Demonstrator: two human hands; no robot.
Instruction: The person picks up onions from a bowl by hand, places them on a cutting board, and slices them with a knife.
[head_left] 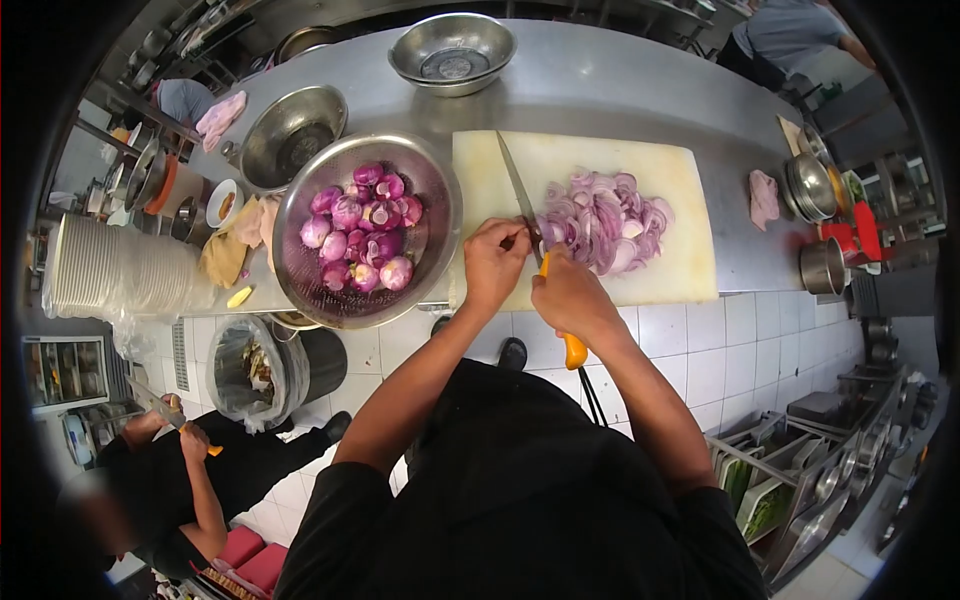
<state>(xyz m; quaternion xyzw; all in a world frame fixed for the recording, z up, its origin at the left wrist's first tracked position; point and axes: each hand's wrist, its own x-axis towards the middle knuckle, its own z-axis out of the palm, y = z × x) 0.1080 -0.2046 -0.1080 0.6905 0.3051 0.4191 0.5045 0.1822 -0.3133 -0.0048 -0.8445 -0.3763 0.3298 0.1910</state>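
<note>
My right hand (575, 295) is wrapped around the yellow handle of a kitchen knife (515, 175), whose long blade points away from me over the white cutting board (480, 170). Beside the blade, near the handle, my left hand (495, 265) has its fingers curled together; whether they pinch the blade or a small piece is hidden. A pile of sliced red onion (605, 220) lies on the board, right of the blade. Left of the board, a large perforated metal bowl (435, 190) holds several whole peeled red onions (365, 225).
Metal bowls (452, 55) stand at the far side of the steel table (600, 75). A lined bin (250, 370) is below left. Stacked plastic containers (110, 265) sit on the left. A co-worker (190, 480) at lower left holds a knife; other people are farther off.
</note>
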